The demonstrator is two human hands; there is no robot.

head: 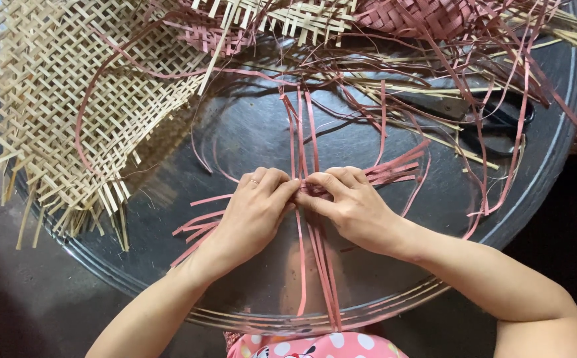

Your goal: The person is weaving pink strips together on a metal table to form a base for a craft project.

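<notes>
A pale woven cane mat (56,99) overhangs the left of the round dark worktop (248,132). At its middle the left hand (252,212) and right hand (351,205) meet, each grip pinched tight on the crossing pink strips (315,192). Black scissors (494,119) lie far right under loose strands.

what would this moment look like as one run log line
left hand: pinching pink strips | right hand: pinching same crossing | surface: round metal tray | nearby: natural woven mat, scissors
</notes>
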